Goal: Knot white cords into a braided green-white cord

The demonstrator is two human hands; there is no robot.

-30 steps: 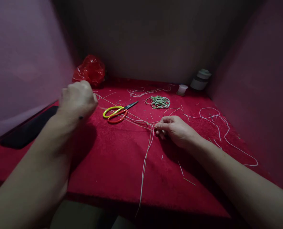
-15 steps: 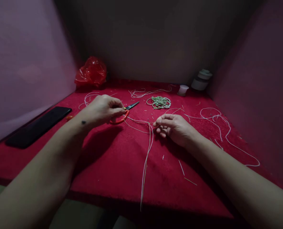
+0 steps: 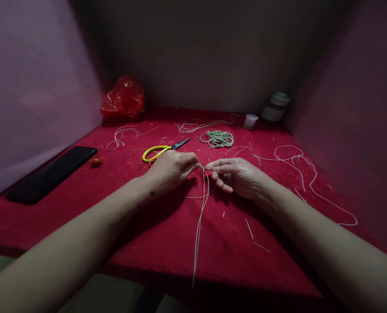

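Note:
In the head view, thin pale cords hang from a small knot between my hands and trail over the table's front edge. My left hand is closed, thumb and fingertips pinching the cord at the knot. Close against it on the other side, my right hand pinches the cord with thumb and forefinger, the other fingers loosely curled. A loop of cord bends below the right fingertips. Just beyond my left hand lie scissors with yellow and orange handles, partly hidden by that hand.
A red cloth covers the table. Farther back lie a green-and-white braided cord bundle, a spool, a white jar and a red plastic bag. At left are a black phone and a small orange-red object. Loose cords lie around.
My left hand has come right and nearer, from beside the scissors to the knot by my right hand. The scissors' yellow handle now shows. My right hand has hardly moved.

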